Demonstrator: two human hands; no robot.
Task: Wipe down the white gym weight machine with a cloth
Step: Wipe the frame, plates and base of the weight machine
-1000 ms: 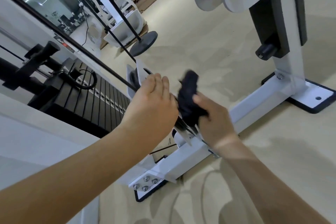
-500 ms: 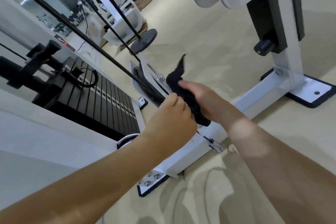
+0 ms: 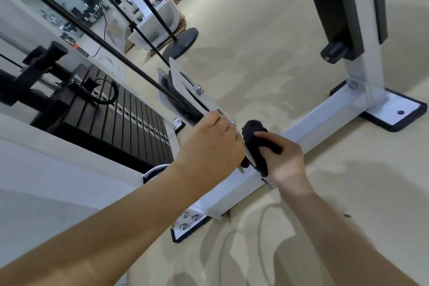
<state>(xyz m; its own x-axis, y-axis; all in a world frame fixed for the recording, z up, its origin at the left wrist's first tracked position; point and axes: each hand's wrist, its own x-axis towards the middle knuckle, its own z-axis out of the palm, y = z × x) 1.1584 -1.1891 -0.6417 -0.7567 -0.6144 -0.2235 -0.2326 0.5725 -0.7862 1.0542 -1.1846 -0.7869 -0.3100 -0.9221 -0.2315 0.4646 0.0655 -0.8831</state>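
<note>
Head view: right hand [image 3: 285,160] fingers curled round bunched black cloth [image 3: 254,137], cloth pressed on lower end of white pulley bracket [image 3: 185,86], just above base rail [image 3: 325,121]. Left hand [image 3: 209,144] fingers wrapped round same bracket beside cable [image 3: 92,32], steadying it. Step: wiping bracket, looks mid-task; weight stack [image 3: 116,114] state unclear. Next likely: slide cloth up plate toward bolt [image 3: 198,88], hold left grip firm, avoid snagging cable.
</note>
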